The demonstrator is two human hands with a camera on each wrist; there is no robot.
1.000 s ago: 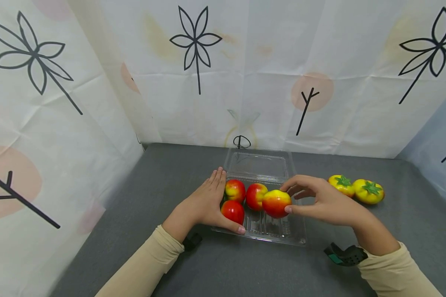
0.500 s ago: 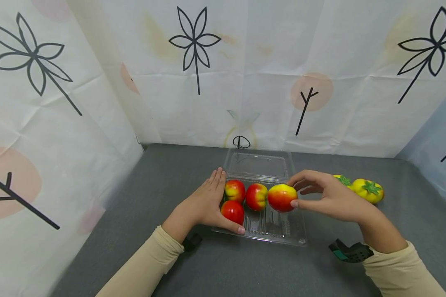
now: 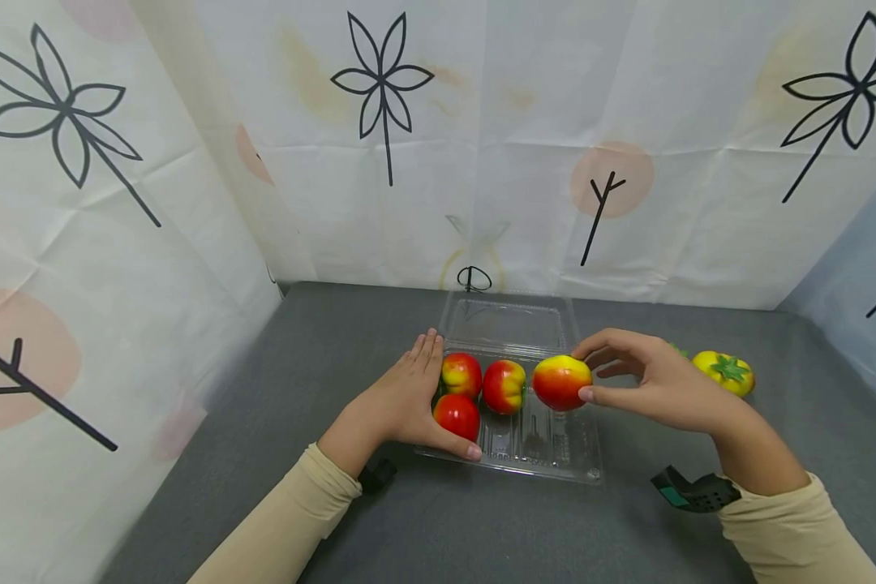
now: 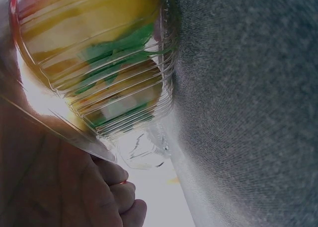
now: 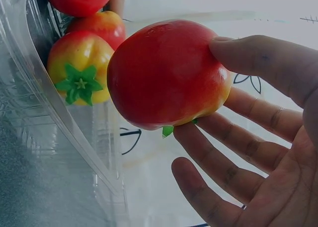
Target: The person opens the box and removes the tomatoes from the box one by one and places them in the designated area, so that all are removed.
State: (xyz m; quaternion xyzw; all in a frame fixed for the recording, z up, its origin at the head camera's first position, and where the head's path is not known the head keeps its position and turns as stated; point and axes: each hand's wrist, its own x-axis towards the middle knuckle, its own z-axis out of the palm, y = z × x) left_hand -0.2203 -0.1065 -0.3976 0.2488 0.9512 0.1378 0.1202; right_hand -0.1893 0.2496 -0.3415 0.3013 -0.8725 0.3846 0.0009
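My right hand (image 3: 653, 381) pinches a red-and-yellow tomato (image 3: 560, 383) between thumb and fingertips, over the right part of a clear plastic clamshell box (image 3: 577, 458). In the right wrist view, green leaf tips show under the held tomato (image 5: 166, 75). My left hand (image 3: 405, 401) rests along the box's left side, fingers straight, thumb across the front left corner. Inside the box, two tomatoes stand at the left, one behind (image 3: 461, 375) and one in front (image 3: 457, 417). A third tomato (image 3: 504, 387) sits right of the rear one. Ribbed clear plastic covers fruit in the left wrist view.
The box's lid (image 3: 511, 323) lies folded back toward the wall. To the right on the grey table (image 3: 496, 527) is a yellow tomato (image 3: 724, 375) with a green top; another beside it is mostly hidden by my right hand. Printed white cloth (image 3: 511, 105) surrounds the table.
My right hand has moved right and slightly back with the held tomato, parting it from the tomato beside it. That neighbour has turned slightly. My left hand has stayed put.
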